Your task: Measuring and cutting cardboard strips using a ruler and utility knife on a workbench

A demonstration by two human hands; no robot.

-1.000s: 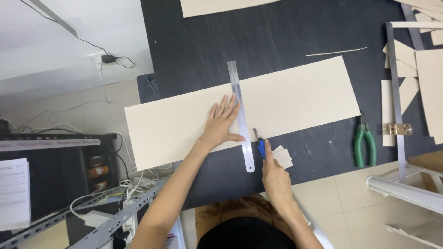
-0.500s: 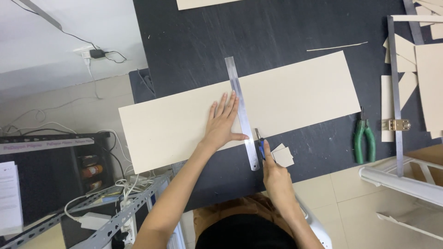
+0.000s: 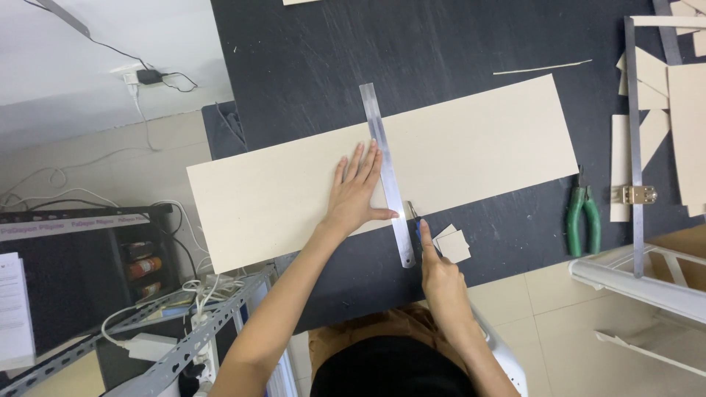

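While little has shifted over the last second, the person's left hand has kept its place, fingers spread and palm flat, pinning the steel ruler across the long pale cardboard sheet on the dark tabletop. The right hand, closed around a blue-handled utility knife, sits as before at the ruler's near end, its blade tip at the card's near edge, just beside the ruler's right side; no visible travel along the ruler suggests the cut is either starting or finishing, and which cannot be told. The left forearm reaches in from the lower left, wrist straight, thumb touching the ruler's edge. The right wrist is bent slightly, knuckles toward the camera. Small square offcuts lie just right of the knife, green-handled pliers rest well apart to the right, and more card pieces crowd the right edge.
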